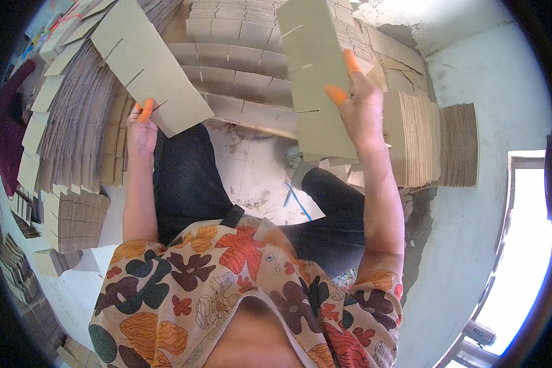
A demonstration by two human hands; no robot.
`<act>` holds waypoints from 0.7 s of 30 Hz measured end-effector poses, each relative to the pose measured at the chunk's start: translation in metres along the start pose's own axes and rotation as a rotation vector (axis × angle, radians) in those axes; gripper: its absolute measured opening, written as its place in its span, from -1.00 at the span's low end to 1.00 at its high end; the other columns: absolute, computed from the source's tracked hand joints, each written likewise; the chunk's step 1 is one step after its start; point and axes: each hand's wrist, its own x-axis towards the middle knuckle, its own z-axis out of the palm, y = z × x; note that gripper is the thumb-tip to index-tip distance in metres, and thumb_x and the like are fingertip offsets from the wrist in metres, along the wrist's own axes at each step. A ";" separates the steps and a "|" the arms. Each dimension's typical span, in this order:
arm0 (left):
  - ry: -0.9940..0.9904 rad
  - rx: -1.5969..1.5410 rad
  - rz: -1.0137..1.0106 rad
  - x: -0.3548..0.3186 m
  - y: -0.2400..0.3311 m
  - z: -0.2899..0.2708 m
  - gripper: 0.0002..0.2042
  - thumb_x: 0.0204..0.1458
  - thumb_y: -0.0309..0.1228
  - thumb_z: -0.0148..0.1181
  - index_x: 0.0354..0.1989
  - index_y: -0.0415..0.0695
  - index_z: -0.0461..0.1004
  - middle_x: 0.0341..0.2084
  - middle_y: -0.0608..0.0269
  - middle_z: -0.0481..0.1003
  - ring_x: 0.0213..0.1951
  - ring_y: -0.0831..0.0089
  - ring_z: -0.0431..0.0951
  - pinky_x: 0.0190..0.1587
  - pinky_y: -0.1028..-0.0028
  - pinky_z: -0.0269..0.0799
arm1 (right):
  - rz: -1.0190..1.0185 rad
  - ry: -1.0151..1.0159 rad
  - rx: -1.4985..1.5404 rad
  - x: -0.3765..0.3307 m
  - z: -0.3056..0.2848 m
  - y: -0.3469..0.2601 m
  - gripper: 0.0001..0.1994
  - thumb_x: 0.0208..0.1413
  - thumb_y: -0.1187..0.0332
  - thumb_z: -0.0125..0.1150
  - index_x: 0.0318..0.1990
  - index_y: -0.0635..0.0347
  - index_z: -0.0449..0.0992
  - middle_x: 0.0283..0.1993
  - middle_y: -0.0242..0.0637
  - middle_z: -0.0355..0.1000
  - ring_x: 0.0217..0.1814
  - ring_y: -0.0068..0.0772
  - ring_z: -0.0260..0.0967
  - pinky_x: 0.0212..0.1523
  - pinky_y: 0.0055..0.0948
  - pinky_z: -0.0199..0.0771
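My left hand (142, 132), with orange finger covers on its tips, pinches the lower edge of a slotted cardboard divider (144, 64). This flat grey-brown piece tilts up to the left and has several short slits along one long edge. On the other side, my right hand (363, 113) grips a second slotted cardboard piece (313, 67) by its right edge, thumb and forefinger also in orange covers. That one stands nearly upright, its slits on the left edge. Beyond and between the two pieces, rows of slotted cardboard strips (242, 84) stand one behind another.
Tall stacks of cardboard pieces (73, 122) rise at my left. More bundles (414, 138) stand at the right by the pale wall (460, 245). Blue strapping (299, 201) lies on the stained floor (251, 178) between my legs. A bright window (524, 245) is at far right.
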 end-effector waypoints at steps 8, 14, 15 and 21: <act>-0.032 -0.057 -0.050 -0.004 -0.026 0.001 -0.76 0.05 -0.54 0.19 -0.09 -0.20 0.42 -0.18 0.27 0.50 -0.12 0.49 0.50 0.02 0.42 0.42 | 0.072 -0.200 -0.125 0.017 0.028 -0.003 -0.39 -0.09 0.52 0.33 0.18 0.32 0.28 0.04 0.04 0.41 0.00 -0.19 0.47 -0.07 -0.37 0.44; -0.024 -0.035 -0.037 -0.004 -0.030 0.007 -0.77 0.08 -0.55 0.15 -0.08 -0.21 0.42 -0.12 0.28 0.49 -0.09 0.49 0.48 0.04 0.42 0.40 | 0.082 -0.233 -0.044 0.027 0.030 0.008 -0.39 -0.11 0.56 0.32 0.18 0.35 0.27 0.06 0.02 0.42 0.10 -0.17 0.41 0.04 -0.39 0.40; -0.007 -0.030 -0.021 -0.004 -0.030 0.010 -0.78 0.08 -0.55 0.14 -0.08 -0.21 0.43 -0.11 0.28 0.48 -0.08 0.49 0.48 0.04 0.42 0.40 | 0.081 -0.225 -0.020 0.028 0.030 0.008 -0.38 -0.11 0.57 0.32 0.18 0.35 0.27 0.06 0.02 0.42 0.10 -0.17 0.41 0.05 -0.39 0.39; -0.072 -0.029 -0.036 0.002 -0.034 0.002 -0.80 0.08 -0.55 0.14 -0.10 -0.21 0.45 -0.11 0.27 0.49 -0.07 0.48 0.48 0.03 0.43 0.40 | -0.082 -0.169 0.004 0.024 0.054 0.021 -0.54 -0.17 0.57 0.28 -0.01 0.46 0.39 -0.35 0.19 0.44 -0.23 0.16 0.44 -0.24 -0.17 0.44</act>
